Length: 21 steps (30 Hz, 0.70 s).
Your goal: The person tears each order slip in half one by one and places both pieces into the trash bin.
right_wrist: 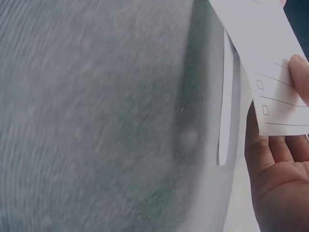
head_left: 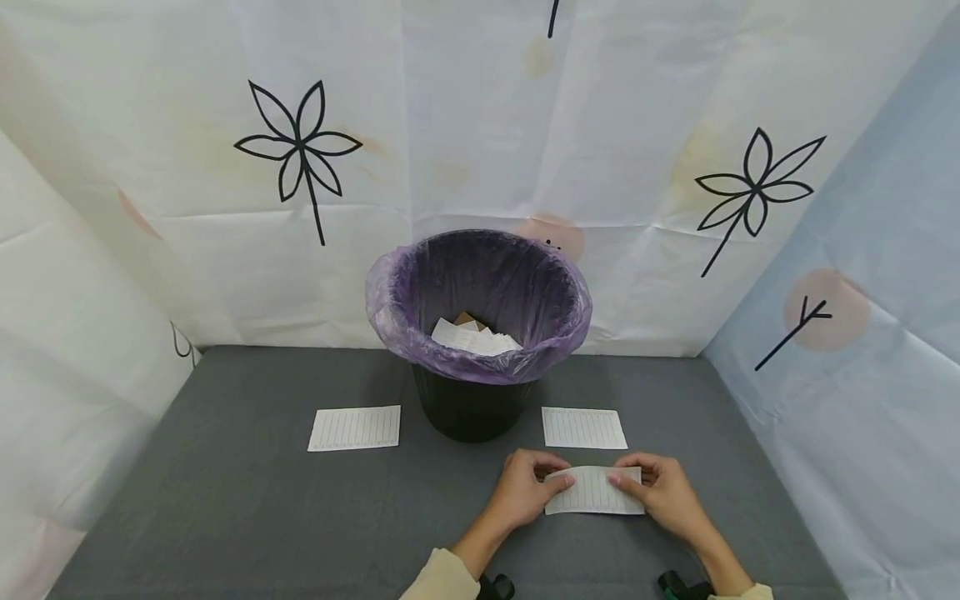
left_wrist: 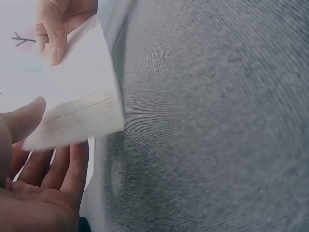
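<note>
Both hands hold one lined paper sheet point(head_left: 592, 490) just above the grey table, front right of the bin. My left hand point(head_left: 522, 487) pinches its left end, thumb on top and fingers beneath. At the other end my right hand point(head_left: 663, 493) pinches it the same way. Printed lines and small boxes show on the sheet point(right_wrist: 282, 104) in the right wrist view. In the left wrist view the sheet point(left_wrist: 91, 82) looks slightly bent. Just beyond it a second lined sheet point(head_left: 583, 427) lies flat. A third lined sheet point(head_left: 355, 428) lies left of the bin.
A black bin point(head_left: 472, 408) with a purple liner point(head_left: 390, 308) stands at the table's back middle. White paper point(head_left: 476, 340) and a brown piece point(head_left: 467, 318) lie inside it. Fabric walls with drawn flowers enclose the grey table point(head_left: 262, 517) at the back and sides.
</note>
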Available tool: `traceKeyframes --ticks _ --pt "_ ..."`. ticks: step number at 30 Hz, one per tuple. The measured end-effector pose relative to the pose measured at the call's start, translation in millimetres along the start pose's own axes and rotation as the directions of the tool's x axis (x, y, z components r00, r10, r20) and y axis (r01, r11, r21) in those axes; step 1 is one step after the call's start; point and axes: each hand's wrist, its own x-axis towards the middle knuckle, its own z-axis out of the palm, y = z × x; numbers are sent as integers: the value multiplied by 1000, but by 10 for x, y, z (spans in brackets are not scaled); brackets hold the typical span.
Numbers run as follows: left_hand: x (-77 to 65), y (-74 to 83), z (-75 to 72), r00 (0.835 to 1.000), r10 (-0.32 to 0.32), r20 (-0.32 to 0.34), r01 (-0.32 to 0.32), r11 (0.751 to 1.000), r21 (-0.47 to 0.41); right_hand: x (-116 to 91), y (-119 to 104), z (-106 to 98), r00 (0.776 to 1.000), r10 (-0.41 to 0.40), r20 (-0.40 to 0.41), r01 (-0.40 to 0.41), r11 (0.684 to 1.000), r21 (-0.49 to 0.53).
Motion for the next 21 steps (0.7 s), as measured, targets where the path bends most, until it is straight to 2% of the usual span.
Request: traceKeyframes --ticks 3,8,13,21 --pt "2 27 -9 1000 8 -18 -8 1000 -26 -3 -53 22 1000 5 6 -5 999 43" --pt "-22 101 -79 999 14 -50 -14 1000 -5 -5 -128 61 999 -10 48 4 994 109" --pt "-58 187 -196 997 46 -66 -45 999 13 22 -264 134 999 -21 50 15 994 112" --pt "-131 301 -439 993 91 -70 -88 995 45 101 -513 285 996 -84 30 80 990 113"
